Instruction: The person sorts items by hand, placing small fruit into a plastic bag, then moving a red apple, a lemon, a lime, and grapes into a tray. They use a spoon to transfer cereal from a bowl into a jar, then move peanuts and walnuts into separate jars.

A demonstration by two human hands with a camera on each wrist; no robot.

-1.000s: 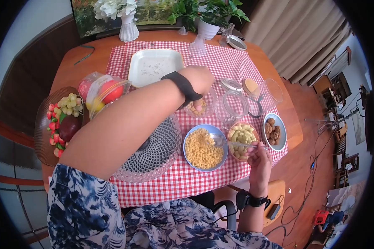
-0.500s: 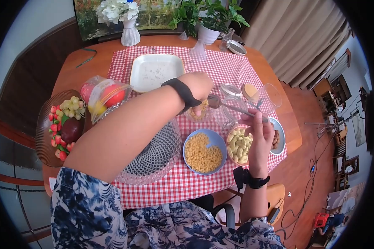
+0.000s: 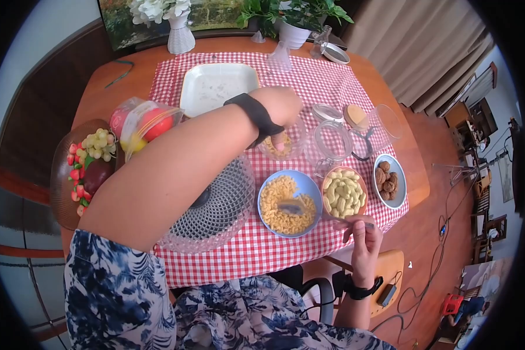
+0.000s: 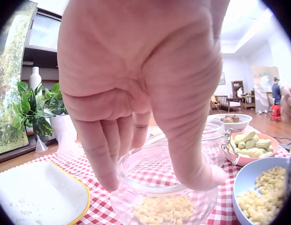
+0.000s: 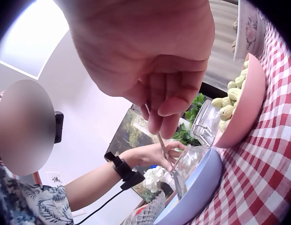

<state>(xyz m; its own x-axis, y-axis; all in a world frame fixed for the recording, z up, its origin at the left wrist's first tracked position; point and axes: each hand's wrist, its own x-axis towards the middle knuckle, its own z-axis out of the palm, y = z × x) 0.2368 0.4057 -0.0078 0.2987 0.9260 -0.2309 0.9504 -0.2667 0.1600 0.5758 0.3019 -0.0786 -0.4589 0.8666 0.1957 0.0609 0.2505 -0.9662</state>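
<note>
My left hand [image 3: 280,108] holds the rim of a clear glass jar [image 4: 122,204], thumb on one side and fingers on the other. Small curved macaroni [image 4: 164,211] covers the jar's bottom. In my right hand [image 3: 365,248] a metal spoon [image 5: 179,187] is pinched by its handle between thumb and fingers. The spoon's head, blurred in the head view, is over the macaroni in the blue bowl [image 3: 309,184]. Bare blue bottom shows toward that bowl's far side. Beside it stands a pink bowl [image 5: 248,105] of peanuts [image 3: 343,192], just beyond the right hand.
A white bowl of walnuts [image 3: 386,179] stands at the right edge. Behind are an open clip-lid jar [image 3: 328,143] and a cork-coloured lid [image 3: 356,118]. A white tray [image 3: 219,87], a textured glass dish [image 3: 216,216] and a fruit plate [image 3: 61,192] lie leftward.
The spoon went from the blue bowl up to the jar's mouth, then back down over the macaroni. The left hand stays on the jar.
</note>
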